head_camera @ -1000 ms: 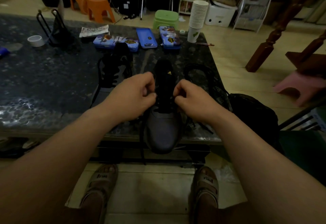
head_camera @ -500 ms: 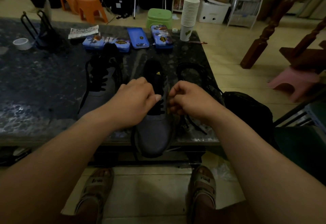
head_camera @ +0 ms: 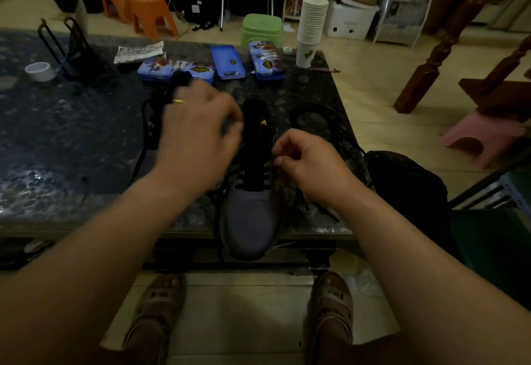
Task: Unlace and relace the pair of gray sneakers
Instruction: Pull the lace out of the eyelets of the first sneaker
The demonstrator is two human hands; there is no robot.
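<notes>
Gray sneaker point(head_camera: 250, 221) lies at the near edge of the counter point(head_camera: 71, 149), toe at 6 o'clock and past the edge. Right hand point(head_camera: 307, 163): fingers clenched, pinching the lace point(head_camera: 253, 178) at the right eyelet row. Left hand point(head_camera: 198, 135) hovers at 10 o'clock of the tongue, blurred; fingers curled, grasp cannot be told. Second sneaker point(head_camera: 153, 123) is partly hidden behind it. Loose lace point(head_camera: 313, 109) lies at 1 o'clock.
</notes>
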